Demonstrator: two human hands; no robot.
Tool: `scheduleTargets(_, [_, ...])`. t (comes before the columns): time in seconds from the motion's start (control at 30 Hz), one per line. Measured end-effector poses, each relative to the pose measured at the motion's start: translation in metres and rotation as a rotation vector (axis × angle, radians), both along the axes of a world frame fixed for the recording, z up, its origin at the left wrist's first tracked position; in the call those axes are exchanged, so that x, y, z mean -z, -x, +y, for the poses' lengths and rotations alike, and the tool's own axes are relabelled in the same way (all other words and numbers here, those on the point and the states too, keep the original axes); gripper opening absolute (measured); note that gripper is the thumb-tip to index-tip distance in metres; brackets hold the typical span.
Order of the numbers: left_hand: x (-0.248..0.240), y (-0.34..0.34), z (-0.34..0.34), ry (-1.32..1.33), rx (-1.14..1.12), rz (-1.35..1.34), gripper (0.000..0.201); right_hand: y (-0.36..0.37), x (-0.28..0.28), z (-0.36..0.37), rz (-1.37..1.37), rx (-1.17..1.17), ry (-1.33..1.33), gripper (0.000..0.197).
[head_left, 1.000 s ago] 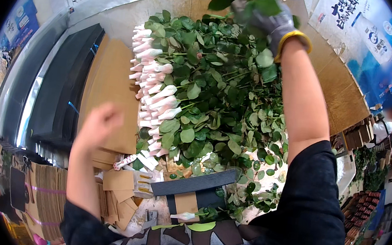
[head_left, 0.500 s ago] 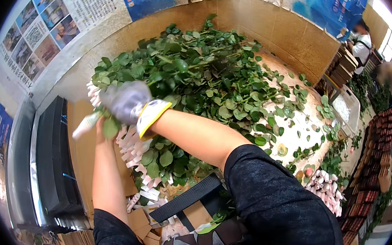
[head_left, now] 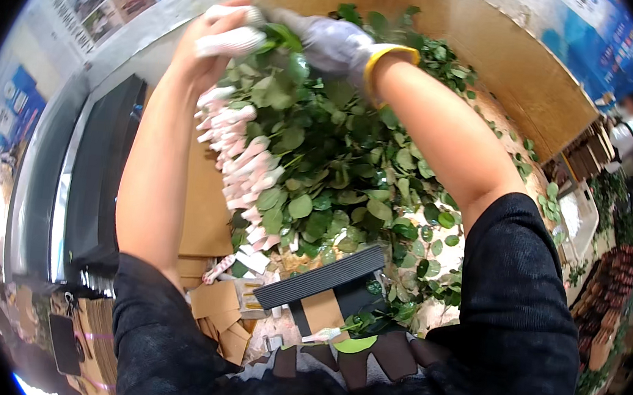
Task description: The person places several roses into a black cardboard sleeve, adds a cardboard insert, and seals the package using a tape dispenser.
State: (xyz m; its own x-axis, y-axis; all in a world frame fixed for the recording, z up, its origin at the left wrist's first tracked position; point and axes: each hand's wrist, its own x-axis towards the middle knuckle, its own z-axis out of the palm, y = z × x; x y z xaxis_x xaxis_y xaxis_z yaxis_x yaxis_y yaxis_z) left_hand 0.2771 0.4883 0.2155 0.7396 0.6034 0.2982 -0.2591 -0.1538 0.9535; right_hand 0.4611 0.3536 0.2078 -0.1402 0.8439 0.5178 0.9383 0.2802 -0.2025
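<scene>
My bare left hand (head_left: 208, 44) is raised at the far left of a heap of leafy cut stems (head_left: 336, 154). Its fingers are closed round a leafy stem (head_left: 280, 38). White ribbed sleeves (head_left: 232, 42) show at its fingertips; whether they cover the fingers or flower heads I cannot tell. My right hand (head_left: 335, 45), in a grey glove with a yellow cuff, meets the same leaves from the right; blur and leaves hide its fingers. Below my left hand, pale pink-white wrapped flower heads (head_left: 237, 148) line the heap's left side.
Cardboard walls (head_left: 522, 84) bound the back. A black ridged bar (head_left: 320, 275) lies near my body, beside cardboard pieces (head_left: 219, 302). Dark panels (head_left: 101, 177) stand left. Far right are a white crate (head_left: 579, 219), stacked bundles (head_left: 603, 309) and another person (head_left: 626, 136).
Both hands have moved up and away from my body, toward the back of the heap. The right hand has shifted right of the left. The view has turned and lowered.
</scene>
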Motion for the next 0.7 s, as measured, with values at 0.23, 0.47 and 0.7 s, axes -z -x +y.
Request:
scheduleTargets(0.23, [0.107,0.054,0.078,-0.822,-0.601,0.736,0.049,-0.104,-0.073,-0.004,-0.315,0.307,-0.091,0.039])
scheduleTargets(0.47, [0.037,0.025,0.063,-1.018,-0.694,0.908,0.035,-0.049,-0.106,-0.030,-0.297,0.025,-0.326,0.036])
scheduleTargets(0.7, [-0.039,0.012,-0.007,-0.444,-0.048,0.086,0.024,0.000,-0.024,0.030,-0.029,-0.221,-0.377,0.035])
